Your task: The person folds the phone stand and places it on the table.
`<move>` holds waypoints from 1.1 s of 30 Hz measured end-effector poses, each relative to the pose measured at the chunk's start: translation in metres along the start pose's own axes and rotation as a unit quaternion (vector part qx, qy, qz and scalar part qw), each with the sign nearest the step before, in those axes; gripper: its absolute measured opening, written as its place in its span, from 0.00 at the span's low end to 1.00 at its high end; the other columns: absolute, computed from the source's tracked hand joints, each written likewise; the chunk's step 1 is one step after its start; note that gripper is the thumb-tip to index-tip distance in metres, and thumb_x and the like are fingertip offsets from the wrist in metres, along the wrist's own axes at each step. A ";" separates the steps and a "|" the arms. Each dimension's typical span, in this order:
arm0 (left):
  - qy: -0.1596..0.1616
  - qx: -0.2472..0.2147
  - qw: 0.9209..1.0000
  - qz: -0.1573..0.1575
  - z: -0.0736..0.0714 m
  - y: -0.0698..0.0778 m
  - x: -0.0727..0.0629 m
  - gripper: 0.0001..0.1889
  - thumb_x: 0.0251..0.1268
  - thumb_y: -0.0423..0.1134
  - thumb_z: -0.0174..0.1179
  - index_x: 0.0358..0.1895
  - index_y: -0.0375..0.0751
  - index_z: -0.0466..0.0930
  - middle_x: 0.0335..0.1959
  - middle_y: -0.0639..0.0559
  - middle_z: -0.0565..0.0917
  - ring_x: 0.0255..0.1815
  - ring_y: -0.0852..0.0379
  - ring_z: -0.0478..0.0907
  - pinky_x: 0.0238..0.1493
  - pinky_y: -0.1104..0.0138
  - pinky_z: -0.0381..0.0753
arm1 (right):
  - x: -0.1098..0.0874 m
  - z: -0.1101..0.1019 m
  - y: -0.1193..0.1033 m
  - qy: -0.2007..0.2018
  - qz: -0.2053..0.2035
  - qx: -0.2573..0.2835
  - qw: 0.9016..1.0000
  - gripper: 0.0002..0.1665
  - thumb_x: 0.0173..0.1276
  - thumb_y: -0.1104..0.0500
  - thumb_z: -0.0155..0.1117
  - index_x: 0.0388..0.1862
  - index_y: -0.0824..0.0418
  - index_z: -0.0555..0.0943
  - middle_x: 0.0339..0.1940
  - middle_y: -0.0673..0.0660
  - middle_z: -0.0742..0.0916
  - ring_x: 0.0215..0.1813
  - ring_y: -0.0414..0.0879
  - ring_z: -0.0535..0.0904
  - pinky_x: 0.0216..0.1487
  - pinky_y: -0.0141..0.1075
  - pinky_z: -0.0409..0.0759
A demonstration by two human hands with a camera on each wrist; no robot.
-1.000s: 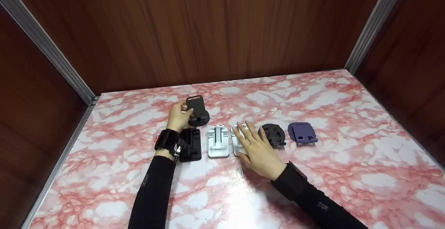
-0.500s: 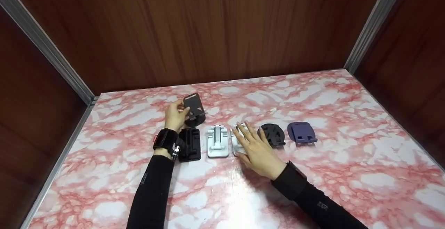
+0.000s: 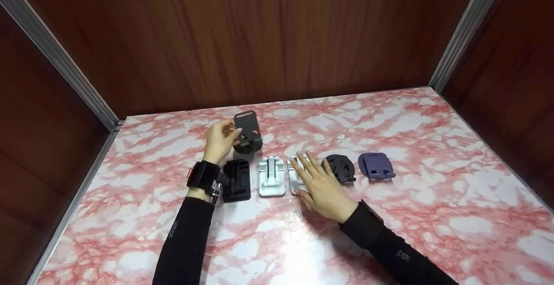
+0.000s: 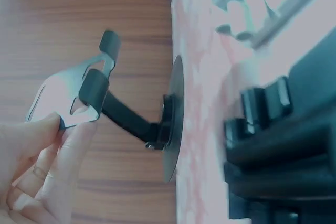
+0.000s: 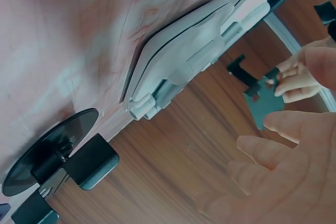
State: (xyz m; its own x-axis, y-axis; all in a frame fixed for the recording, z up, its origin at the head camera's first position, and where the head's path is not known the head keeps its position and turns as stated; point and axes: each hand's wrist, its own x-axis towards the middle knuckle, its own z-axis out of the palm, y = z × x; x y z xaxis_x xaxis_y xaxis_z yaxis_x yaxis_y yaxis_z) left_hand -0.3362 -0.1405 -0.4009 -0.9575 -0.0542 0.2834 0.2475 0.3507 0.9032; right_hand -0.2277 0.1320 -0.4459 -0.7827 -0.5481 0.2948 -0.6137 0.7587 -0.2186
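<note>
My left hand [image 3: 220, 140] pinches the left edge of a black phone stand's plate between thumb and fingers. In the left wrist view this phone stand [image 4: 63, 90] shows two curled front hooks, and a bent arm joins its plate to a thin round base [image 4: 177, 119] at the table surface. My right hand [image 3: 326, 192] is spread palm down over a white folding phone stand [image 3: 295, 186], hiding much of it. Its fingers are straight and grip nothing; in the right wrist view the palm [image 5: 294, 171] shows beside the white stand [image 5: 184, 51].
A folded black phone stand [image 3: 237, 185] and another white one [image 3: 272, 181] lie in the row left of my right hand. To its right are a round-based black stand [image 3: 340, 168] and a purple one [image 3: 377, 166]. Wood-grain panels [image 3: 277, 38] enclose the marbled table [image 3: 277, 241].
My left hand tilted the black phone stand's plate, moving it slightly left, then back right and farther up. The plate now stands higher above its base. My right hand has stayed in place.
</note>
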 end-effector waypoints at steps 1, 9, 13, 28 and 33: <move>-0.006 -0.008 1.000 0.005 0.000 0.003 -0.002 0.06 0.63 0.25 0.62 0.41 0.24 0.81 0.31 0.42 0.80 0.29 0.56 0.79 0.30 0.68 0.85 | 0.000 0.000 0.001 0.000 0.000 0.002 1.000 0.41 0.74 0.50 0.56 0.78 0.60 0.53 0.77 0.64 0.55 0.77 0.60 0.46 0.72 0.62 0.44; -0.057 -0.056 0.996 0.042 0.011 0.023 -0.018 0.07 0.62 0.27 0.63 0.41 0.26 0.84 0.29 0.43 0.84 0.29 0.58 0.81 0.33 0.65 0.86 | 0.001 0.001 0.008 0.008 -0.002 0.019 1.000 0.40 0.73 0.52 0.58 0.76 0.66 0.57 0.75 0.68 0.59 0.76 0.63 0.48 0.70 0.64 0.47; -0.078 -0.081 0.992 0.057 0.019 0.033 -0.029 0.07 0.63 0.27 0.64 0.42 0.26 0.84 0.28 0.44 0.83 0.29 0.58 0.80 0.35 0.61 0.86 | 0.002 0.000 0.011 0.005 0.006 0.035 0.999 0.40 0.74 0.51 0.57 0.76 0.67 0.56 0.75 0.69 0.59 0.76 0.63 0.47 0.71 0.63 0.48; -0.135 -0.127 0.978 0.099 0.036 0.056 -0.060 0.09 0.64 0.29 0.63 0.43 0.26 0.84 0.31 0.43 0.84 0.31 0.57 0.82 0.38 0.62 0.85 | 0.009 -0.013 0.022 -0.013 0.100 0.414 0.905 0.37 0.79 0.53 0.47 0.77 0.68 0.48 0.75 0.67 0.60 0.73 0.59 0.58 0.72 0.49 0.57; -0.151 -0.129 0.975 0.104 0.040 0.060 -0.069 0.10 0.64 0.29 0.63 0.45 0.27 0.84 0.32 0.41 0.84 0.34 0.52 0.83 0.38 0.62 0.85 | 0.011 -0.014 0.027 -0.049 0.148 0.711 0.686 0.34 0.81 0.56 0.41 0.75 0.75 0.47 0.70 0.70 0.68 0.69 0.56 0.67 0.71 0.47 0.60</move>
State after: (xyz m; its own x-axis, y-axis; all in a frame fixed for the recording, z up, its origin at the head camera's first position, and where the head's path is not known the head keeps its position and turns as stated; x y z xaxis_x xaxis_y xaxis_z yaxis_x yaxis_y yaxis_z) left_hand -0.2612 -0.0785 -0.3788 -0.8729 0.2837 0.3969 0.4329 0.0755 0.8983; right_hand -0.2516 0.1512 -0.4359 -0.8549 -0.5187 -0.0071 0.1477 -0.2303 -0.9618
